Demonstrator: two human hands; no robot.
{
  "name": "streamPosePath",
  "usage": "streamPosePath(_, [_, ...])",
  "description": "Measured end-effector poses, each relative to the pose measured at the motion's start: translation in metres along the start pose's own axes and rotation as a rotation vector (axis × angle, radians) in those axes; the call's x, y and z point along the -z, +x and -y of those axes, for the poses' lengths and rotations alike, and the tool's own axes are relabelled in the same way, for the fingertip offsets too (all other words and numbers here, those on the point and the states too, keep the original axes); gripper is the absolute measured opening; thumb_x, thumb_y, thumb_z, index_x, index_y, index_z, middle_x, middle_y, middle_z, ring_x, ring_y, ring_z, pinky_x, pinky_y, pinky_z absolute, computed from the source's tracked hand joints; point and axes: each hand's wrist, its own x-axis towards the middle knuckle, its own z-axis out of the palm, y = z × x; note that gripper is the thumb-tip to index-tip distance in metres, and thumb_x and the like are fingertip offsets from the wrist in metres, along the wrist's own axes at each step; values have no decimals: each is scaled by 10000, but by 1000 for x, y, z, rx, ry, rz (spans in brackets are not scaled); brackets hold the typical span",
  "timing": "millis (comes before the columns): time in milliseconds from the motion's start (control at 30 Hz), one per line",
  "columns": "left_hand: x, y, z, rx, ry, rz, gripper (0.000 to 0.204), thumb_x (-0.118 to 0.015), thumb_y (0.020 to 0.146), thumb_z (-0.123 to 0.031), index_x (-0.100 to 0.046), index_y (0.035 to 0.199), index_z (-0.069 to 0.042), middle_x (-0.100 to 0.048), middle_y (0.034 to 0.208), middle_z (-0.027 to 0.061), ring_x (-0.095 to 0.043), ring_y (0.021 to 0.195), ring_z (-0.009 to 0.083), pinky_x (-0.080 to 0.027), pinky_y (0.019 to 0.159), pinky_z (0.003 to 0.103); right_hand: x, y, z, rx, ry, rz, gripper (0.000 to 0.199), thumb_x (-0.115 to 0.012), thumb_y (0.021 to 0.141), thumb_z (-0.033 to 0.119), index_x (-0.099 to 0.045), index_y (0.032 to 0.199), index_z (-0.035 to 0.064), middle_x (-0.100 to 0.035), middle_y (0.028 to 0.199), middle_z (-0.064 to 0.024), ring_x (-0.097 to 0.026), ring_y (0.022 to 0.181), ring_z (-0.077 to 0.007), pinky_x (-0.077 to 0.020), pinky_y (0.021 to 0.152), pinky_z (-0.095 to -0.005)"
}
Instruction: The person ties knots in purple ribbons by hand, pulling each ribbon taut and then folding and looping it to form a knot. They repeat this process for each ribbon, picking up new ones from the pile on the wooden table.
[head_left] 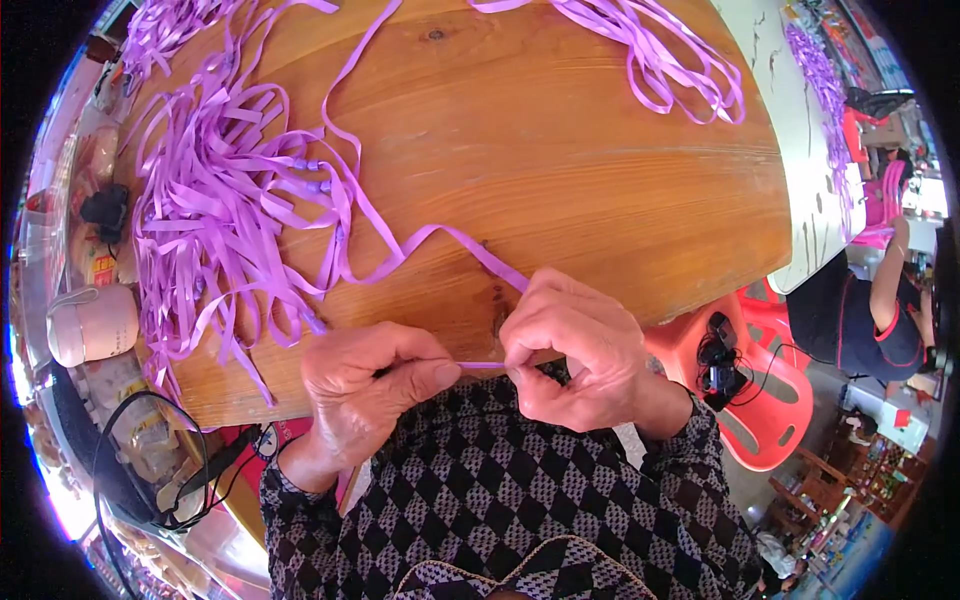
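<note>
A narrow purple ribbon (482, 365) is stretched in a short taut span between my two hands, just over the table's near edge. My left hand (370, 385) pinches one end of that span between thumb and forefinger. Closed round the other end is my right hand (575, 350), its fingers curled in. From the right hand the ribbon runs up and left into a large tangled heap of purple ribbons (215, 210) on the wooden table (560, 170). Some ribbons in the heap carry small darker purple knots or wraps. What lies inside my curled fingers is hidden.
More purple ribbons (670, 60) lie at the far right of the table. A pale pink cup-like container (93, 325) stands at the left beside packages. Red plastic stools (760, 400) with black cables are at the right. Another person (865, 315) sits near a white table (800, 150).
</note>
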Motion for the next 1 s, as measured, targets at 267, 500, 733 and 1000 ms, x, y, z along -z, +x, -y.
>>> streamPosePath(267, [-6,-5,-1,11,0,-64,109,-716,706,-72,-640,733,2,-602,622,23,-533,533,75,-407,479,210,4,0,-2,60,-59,-97,211,-599,612,-101,-604,792,10,-594,722,-74,-532,624,-206,-407,558,-295])
streamPosePath(500, [-11,-4,6,-317,123,7,99,-703,691,-69,-621,719,-21,-576,602,72,-556,518,173,-415,460,284,-1,-6,14,164,-366,-38,270,-556,479,-42,-598,740,10,-527,652,-79,-486,585,-239,-392,524,-322])
streamPosePath(733, [38,0,13,-536,642,-163,152,-703,603,-101,-598,704,-62,-572,634,68,-548,576,235,-411,545,336,60,-25,22,-122,-450,-428,118,-514,671,-4,-596,747,-45,-546,704,-43,-489,662,-146,-376,644,-263])
streamPosePath(1000, [42,-3,5,-66,-45,-142,163,-711,729,-106,-639,818,11,-580,684,-13,-477,622,50,-369,541,214,77,-2,7,4,-1313,-316,300,-600,693,3,-609,992,-26,-619,925,-113,-554,860,-247,-425,787,-354])
